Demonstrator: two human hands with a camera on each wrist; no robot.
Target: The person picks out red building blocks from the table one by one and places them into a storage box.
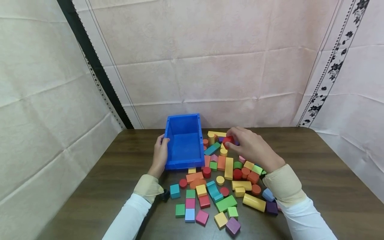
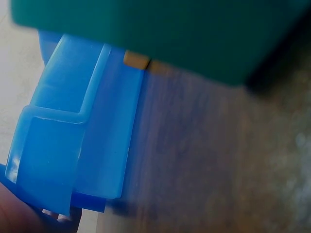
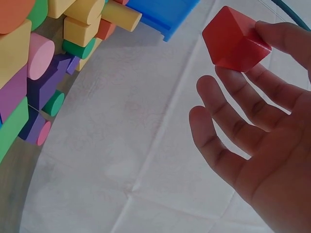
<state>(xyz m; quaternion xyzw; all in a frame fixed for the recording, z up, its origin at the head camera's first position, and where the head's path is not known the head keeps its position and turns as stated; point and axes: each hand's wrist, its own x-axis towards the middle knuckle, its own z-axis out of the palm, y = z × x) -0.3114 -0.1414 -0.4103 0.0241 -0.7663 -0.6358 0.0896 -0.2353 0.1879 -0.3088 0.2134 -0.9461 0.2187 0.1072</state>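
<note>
A blue plastic bin (image 1: 184, 146) lies at the far side of the table, its inside bare in the head view. My left hand (image 1: 159, 155) grips the bin's left wall, thumb over the rim; part of that hand (image 2: 17, 211) shows at the lower left of the left wrist view, against the bin's side (image 2: 51, 155). Between thumb and fingertips, my right hand (image 1: 255, 148) pinches a red cube block (image 3: 235, 41). It holds the cube over the far end of the block pile, right of the bin, with the other fingers spread loosely.
Many coloured blocks cover the table right of and in front of the bin, among them a yellow cylinder (image 1: 254, 202), a teal wavy block (image 1: 214, 191) and a purple cube (image 1: 233, 226). A teal block (image 2: 146, 36) fills the top of the left wrist view. Cloth (image 1: 210, 66) hangs behind the table.
</note>
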